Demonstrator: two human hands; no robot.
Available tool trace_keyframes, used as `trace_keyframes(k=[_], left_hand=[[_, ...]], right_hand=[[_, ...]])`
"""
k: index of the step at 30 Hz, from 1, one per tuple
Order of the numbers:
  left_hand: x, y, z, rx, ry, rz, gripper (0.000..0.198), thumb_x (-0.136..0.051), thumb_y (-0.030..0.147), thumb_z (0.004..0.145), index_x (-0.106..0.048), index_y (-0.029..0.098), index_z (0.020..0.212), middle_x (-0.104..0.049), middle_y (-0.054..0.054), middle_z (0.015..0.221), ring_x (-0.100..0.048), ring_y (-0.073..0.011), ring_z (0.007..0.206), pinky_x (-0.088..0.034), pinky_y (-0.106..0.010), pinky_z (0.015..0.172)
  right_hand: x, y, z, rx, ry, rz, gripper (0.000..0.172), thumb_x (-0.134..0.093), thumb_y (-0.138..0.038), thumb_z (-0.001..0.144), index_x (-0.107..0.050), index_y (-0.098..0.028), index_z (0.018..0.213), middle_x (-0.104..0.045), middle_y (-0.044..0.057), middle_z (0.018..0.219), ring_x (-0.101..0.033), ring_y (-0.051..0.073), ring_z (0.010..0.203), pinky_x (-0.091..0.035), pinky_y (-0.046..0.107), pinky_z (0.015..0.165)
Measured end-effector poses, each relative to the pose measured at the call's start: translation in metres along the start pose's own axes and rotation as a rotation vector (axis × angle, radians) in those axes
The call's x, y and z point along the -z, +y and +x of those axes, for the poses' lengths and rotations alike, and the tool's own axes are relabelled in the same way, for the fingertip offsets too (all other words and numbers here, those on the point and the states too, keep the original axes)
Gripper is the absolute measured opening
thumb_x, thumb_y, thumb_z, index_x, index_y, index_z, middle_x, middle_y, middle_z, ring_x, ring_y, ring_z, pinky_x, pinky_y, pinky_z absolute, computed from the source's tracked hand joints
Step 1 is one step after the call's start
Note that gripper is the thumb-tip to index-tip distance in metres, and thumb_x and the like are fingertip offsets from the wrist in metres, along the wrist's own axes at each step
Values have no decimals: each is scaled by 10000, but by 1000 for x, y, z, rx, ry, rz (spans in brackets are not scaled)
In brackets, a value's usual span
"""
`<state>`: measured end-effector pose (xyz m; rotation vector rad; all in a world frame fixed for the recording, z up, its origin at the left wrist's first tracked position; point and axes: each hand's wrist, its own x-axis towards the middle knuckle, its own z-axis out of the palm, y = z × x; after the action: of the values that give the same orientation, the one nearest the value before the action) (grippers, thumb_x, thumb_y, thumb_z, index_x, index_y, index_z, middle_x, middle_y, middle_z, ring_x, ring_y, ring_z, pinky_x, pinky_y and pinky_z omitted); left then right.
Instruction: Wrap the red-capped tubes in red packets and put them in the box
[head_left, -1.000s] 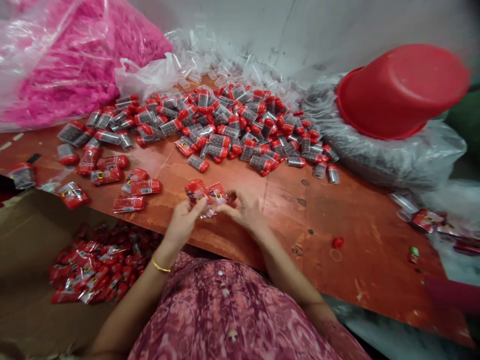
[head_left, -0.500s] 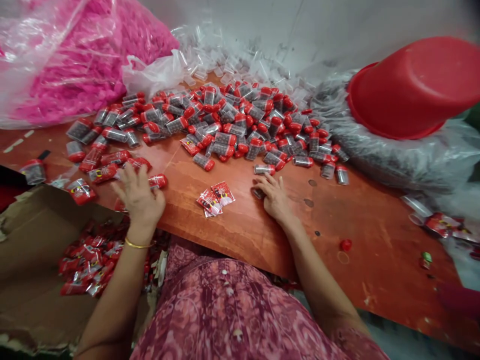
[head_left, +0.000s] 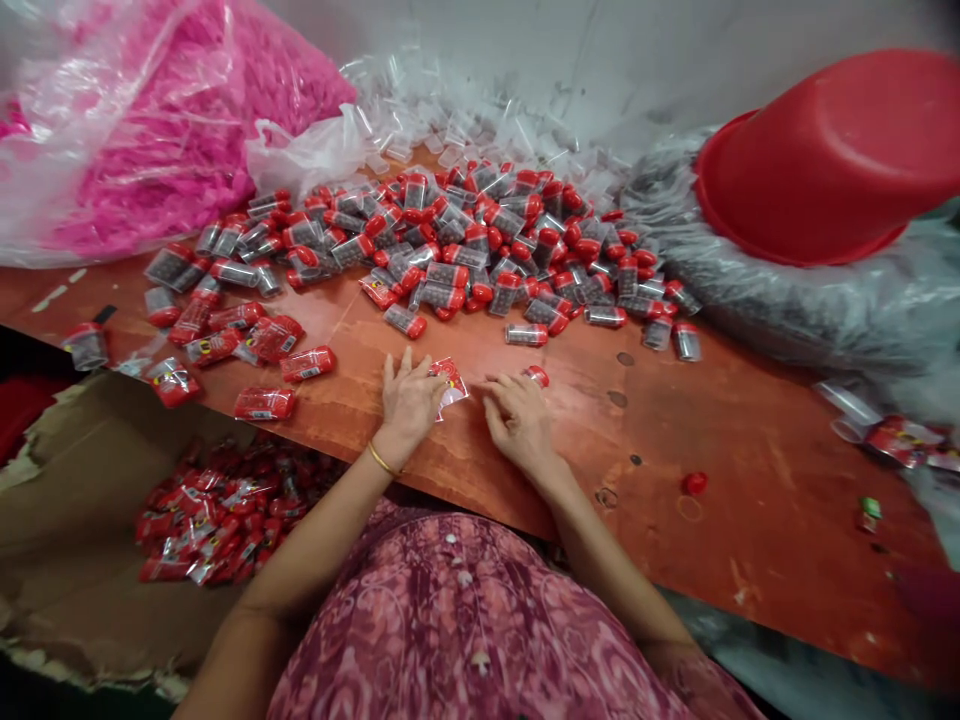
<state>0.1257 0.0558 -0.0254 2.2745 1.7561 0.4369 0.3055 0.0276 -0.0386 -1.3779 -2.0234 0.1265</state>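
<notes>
Left hand (head_left: 411,402) was partly spread against the printed wrapper (head_left: 453,384) on the table (head_left: 660,400); right hand (head_left: 517,415) half-curled by a red-capped tube (head_left: 537,376). Couldn't tell either's grip. Looked like wrapper pickup, probably needing an edge pinch.

The head camera looks forward and down across the nearby table (head_left: 577,430).

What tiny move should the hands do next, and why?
I'd guess the left hand should pinch up the shiny red packet, because that hand is right at its edge and the packet lies flat on the table. The right hand is close to a red cap.
</notes>
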Motion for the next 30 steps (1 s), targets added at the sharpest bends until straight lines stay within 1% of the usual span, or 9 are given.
trace_keyframes(k=[5, 8, 12, 15, 18, 21, 23, 27, 30], left_hand=[[-3, -1, -5, -8, 25, 6, 360, -397, 296, 902, -629, 246, 1171, -556, -100, 1326, -385, -326, 1315, -195, -596, 1084], [-6, -5, -5, -13, -11, 12, 393, -351, 287, 913, -602, 221, 1207, -511, -105, 1371, -360, -323, 1334, -212, -578, 1086], [-3, -11, -9, -7, 2, -6, 477, -316, 267, 910, -450, 113, 1341, -387, -170, 1451, -287, -302, 1376, -238, -525, 1095], [3, -13, -21, 76, 41, 63, 557, -396, 348, 880, -411, 64, 1359, -303, -225, 1478, -224, -353, 1391, -190, -569, 1096], [8, -14, -33, 137, -24, 116, 609, -434, 425, 858, -442, 48, 1336, -330, -250, 1456, -252, -382, 1374, -206, -586, 1083], [8, -12, -35, 137, -80, 131, 585, -384, 400, 884, -435, 39, 1342, -333, -245, 1456, -275, -365, 1370, -234, -575, 1079], [6, -9, -30, 135, -81, 133, 571, -359, 381, 895, -425, 41, 1349, -325, -235, 1463, -270, -356, 1374, -232, -578, 1079], [3, -5, -19, 147, -59, 117, 542, -362, 343, 894, -428, 58, 1350, -336, -215, 1465, -269, -342, 1378, -233, -568, 1082], [0, -4, -17, 153, -26, 99, 530, -371, 331, 890, -440, 65, 1343, -346, -210, 1463, -277, -339, 1375, -234, -562, 1084]], right_hand=[[-22, -13, 10, -84, -195, -147, 349, -447, -351, 912, -592, -201, 1192, -598, 135, 1242, -492, 286, 1161, -328, 482, 976], [-33, -14, 15, -96, -262, -174, 362, -471, -403, 903, -611, -237, 1192, -558, 123, 1305, -439, 311, 1224, -307, 509, 983], [-39, -10, 18, -103, -234, -131, 293, -469, -372, 912, -669, -286, 1108, -597, 77, 1265, -437, 288, 1233, -312, 490, 985], [-39, -7, 19, -110, -222, -80, 264, -474, -339, 913, -692, -301, 1058, -624, 58, 1226, -455, 275, 1215, -317, 487, 978], [-40, -8, 19, -125, -224, -56, 256, -492, -339, 905, -694, -278, 1050, -632, 63, 1214, -474, 267, 1193, -324, 474, 976], [-40, -11, 20, -122, -220, -85, 344, -525, -406, 878, -640, -235, 1153, -582, 93, 1289, -459, 286, 1207, -312, 478, 990], [-40, -12, 21, -113, -232, -100, 361, -524, -418, 877, -625, -244, 1177, -577, 85, 1299, -440, 298, 1222, -303, 487, 991], [-41, -11, 23, -134, -254, -79, 272, -482, -371, 907, -679, -290, 1076, -637, 37, 1216, -450, 289, 1197, -325, 472, 952], [-44, -8, 23, -141, -215, -49, 284, -456, -352, 920, -686, -272, 1068, -653, 44, 1187, -466, 274, 1177, -342, 445, 932]])
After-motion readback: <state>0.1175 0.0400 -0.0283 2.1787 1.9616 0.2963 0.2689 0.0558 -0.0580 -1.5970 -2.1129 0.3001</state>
